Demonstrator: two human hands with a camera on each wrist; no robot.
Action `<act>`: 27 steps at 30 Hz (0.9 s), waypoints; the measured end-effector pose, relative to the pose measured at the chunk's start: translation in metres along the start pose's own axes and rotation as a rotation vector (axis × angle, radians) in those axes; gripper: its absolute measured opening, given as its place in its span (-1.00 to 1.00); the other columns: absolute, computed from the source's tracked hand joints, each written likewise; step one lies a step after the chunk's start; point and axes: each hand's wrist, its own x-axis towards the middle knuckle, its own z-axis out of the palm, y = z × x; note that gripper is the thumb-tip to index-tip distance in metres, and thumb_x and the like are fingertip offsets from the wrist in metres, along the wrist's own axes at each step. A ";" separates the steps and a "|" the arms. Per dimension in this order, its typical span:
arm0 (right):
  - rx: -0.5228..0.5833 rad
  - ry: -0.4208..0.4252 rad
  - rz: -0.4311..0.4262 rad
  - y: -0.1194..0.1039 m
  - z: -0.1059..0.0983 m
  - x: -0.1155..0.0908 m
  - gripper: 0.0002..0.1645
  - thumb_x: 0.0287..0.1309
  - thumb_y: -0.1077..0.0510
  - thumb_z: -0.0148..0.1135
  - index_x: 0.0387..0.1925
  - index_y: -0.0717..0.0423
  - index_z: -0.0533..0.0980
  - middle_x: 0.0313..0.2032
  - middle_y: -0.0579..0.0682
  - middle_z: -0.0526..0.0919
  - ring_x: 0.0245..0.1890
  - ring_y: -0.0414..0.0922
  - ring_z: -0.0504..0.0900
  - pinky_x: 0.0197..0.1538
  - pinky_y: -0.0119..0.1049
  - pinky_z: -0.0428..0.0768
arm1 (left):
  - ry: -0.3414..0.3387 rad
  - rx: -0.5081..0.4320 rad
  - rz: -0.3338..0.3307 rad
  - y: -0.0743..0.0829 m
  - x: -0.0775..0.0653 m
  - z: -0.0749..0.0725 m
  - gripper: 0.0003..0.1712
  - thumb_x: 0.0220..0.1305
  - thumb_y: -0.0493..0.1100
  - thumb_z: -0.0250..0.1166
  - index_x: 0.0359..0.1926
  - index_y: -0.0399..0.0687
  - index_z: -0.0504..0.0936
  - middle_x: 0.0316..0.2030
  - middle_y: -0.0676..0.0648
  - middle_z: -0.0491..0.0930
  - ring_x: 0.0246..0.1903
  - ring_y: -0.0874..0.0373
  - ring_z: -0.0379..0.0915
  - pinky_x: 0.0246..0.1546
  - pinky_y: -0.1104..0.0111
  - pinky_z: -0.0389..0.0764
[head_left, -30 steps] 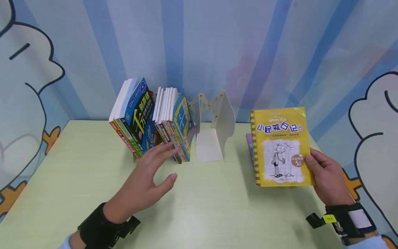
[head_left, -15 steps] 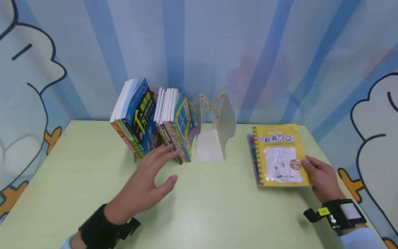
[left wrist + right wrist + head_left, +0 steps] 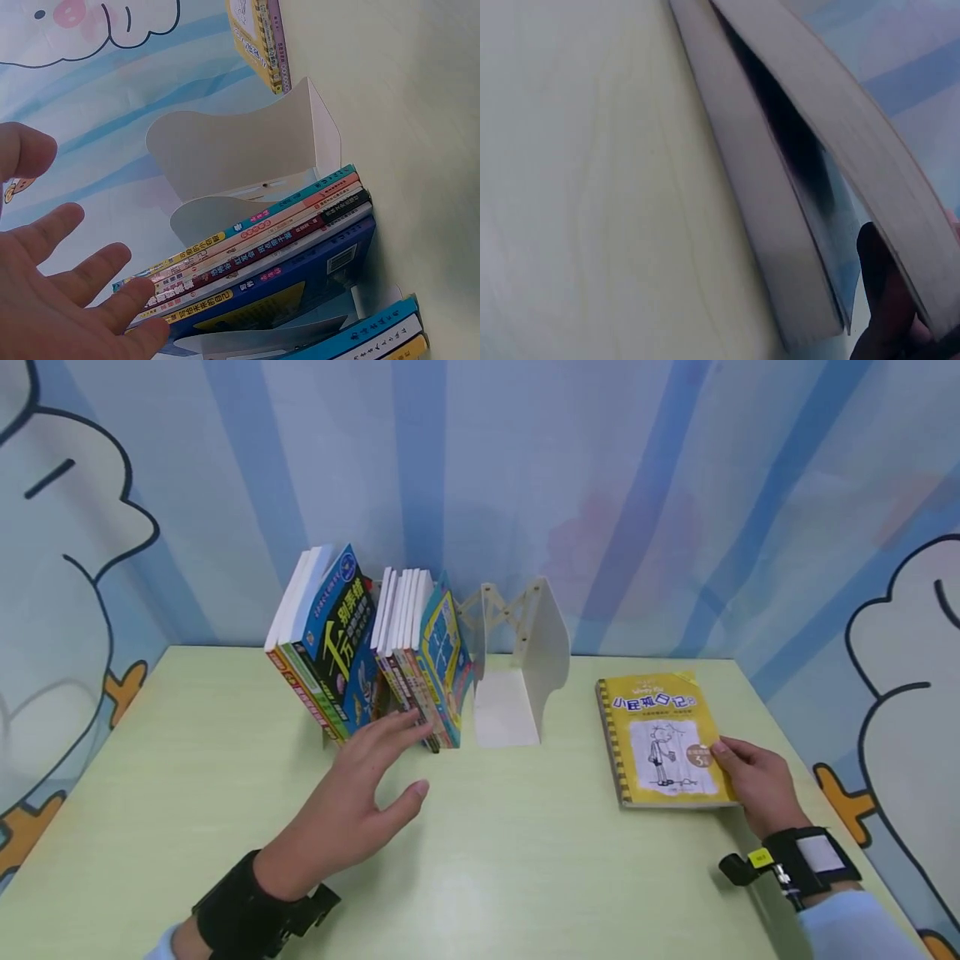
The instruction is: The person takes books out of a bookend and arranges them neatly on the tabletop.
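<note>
A yellow comic-cover book (image 3: 667, 743) lies at the right of the table. My right hand (image 3: 761, 785) grips its right edge, thumb on top and fingers beneath. In the right wrist view this book (image 3: 855, 127) slopes upward from a lower book (image 3: 750, 165), a dark wedge-shaped gap between them. A purple spine (image 3: 280, 45) shows under the yellow one in the left wrist view. My left hand (image 3: 345, 802) hovers with fingers spread, holding nothing, just in front of a row of thin upright books (image 3: 423, 668); whether a fingertip touches them I cannot tell.
Larger upright books (image 3: 330, 643) lean at the left of the white folding book rack (image 3: 506, 710), whose right section has a bare base. Behind the pale table (image 3: 510, 860) hangs a blue striped backdrop (image 3: 510, 485).
My right hand has lowered the yellow book and shifted it slightly left, so that it now covers the purple book in the head view. The left hand has stayed in place.
</note>
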 end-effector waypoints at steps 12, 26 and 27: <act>-0.076 0.087 0.011 0.008 0.001 -0.001 -0.26 0.41 -0.23 0.07 0.42 0.11 0.36 0.28 0.20 0.46 -0.09 -0.21 0.54 -0.24 -0.58 0.59 | -0.018 0.010 -0.027 0.000 0.000 0.001 -0.32 0.39 0.00 0.26 0.48 0.25 0.30 0.51 -0.03 0.17 0.51 -0.14 0.00 0.35 -0.31 0.17; -0.148 0.134 -0.071 -0.008 0.000 -0.014 -0.35 0.44 -0.23 0.00 0.30 0.11 0.46 0.21 0.14 0.51 0.05 -0.04 0.48 -0.18 -0.57 0.55 | -0.027 -0.002 -0.029 -0.002 -0.001 0.006 -0.30 0.38 0.00 0.26 0.48 0.31 0.28 0.51 -0.03 0.17 0.50 -0.15 0.00 0.35 -0.33 0.15; -0.159 0.144 -0.084 -0.010 0.002 -0.015 -0.36 0.43 -0.23 0.01 0.29 0.11 0.47 0.20 0.13 0.52 0.05 -0.04 0.47 -0.19 -0.58 0.53 | -0.029 -0.003 -0.032 -0.002 -0.001 0.006 -0.30 0.38 0.01 0.26 0.49 0.32 0.28 0.51 -0.03 0.17 0.50 -0.15 0.00 0.35 -0.33 0.15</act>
